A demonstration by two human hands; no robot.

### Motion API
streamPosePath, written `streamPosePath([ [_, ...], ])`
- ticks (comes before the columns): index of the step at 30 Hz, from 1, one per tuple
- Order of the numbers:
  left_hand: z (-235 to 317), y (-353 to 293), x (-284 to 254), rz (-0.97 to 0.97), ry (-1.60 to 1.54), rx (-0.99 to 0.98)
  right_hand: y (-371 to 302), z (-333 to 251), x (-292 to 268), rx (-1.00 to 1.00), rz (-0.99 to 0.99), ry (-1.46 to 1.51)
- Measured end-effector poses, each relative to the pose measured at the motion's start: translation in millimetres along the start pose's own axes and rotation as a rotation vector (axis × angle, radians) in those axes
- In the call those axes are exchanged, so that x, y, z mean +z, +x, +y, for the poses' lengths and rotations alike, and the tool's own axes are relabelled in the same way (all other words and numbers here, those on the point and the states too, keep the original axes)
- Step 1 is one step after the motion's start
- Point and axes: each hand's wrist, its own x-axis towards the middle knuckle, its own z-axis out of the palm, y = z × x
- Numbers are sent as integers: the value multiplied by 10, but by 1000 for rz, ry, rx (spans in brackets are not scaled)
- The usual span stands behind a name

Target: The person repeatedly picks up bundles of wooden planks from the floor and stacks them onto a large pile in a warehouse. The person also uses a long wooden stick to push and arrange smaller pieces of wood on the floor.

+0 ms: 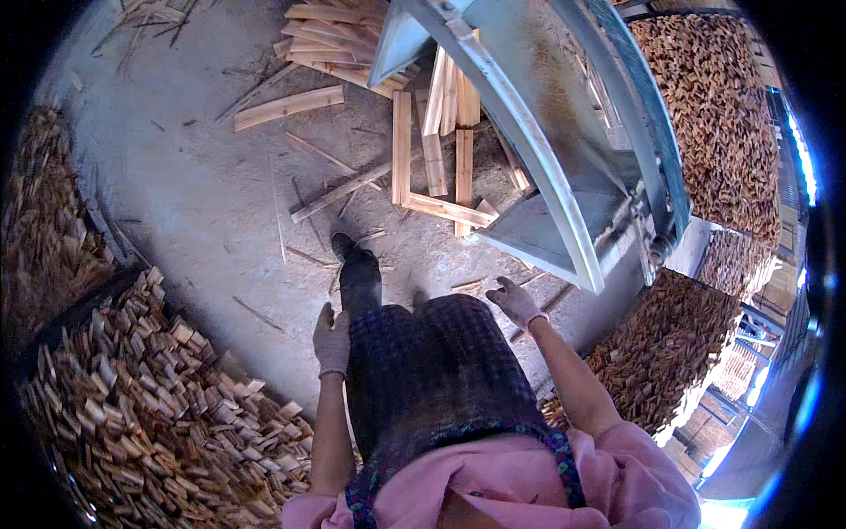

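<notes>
My left hand, in a pale work glove, hangs beside the dark checked apron and holds nothing, its fingers loosely apart. To the right of the apron, my right hand in a matching glove is open and empty, fingers spread toward the floor. Ahead of me, loose wooden boards lie and lean on one another on the floor. Over them at the right stands a blue-grey metal frame with curved bars; its lower panel is nearer my right hand than my left. Neither hand touches the boards or the frame.
Stacked wood pieces rise close at my left, with more stacks along the right. A single board and thin wood strips lie scattered on the concrete floor. A bundle of boards sits farther ahead.
</notes>
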Motion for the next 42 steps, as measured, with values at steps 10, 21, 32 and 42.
streamPosePath([
  [10,390,755,1233,-309,59,-107,2715,-888,152,-89,172,-87],
  [21,619,1682,2335,-476,120,50,6472,-2342,-1926,-1137,849,-1583],
  [32,846,1775,2204,-477,-47,-36,6554,-3133,-2223,-829,686,-2095],
  [42,394,1707,2510,-453,-30,-68,5347,-3890,-1104,-536,391,-2117],
])
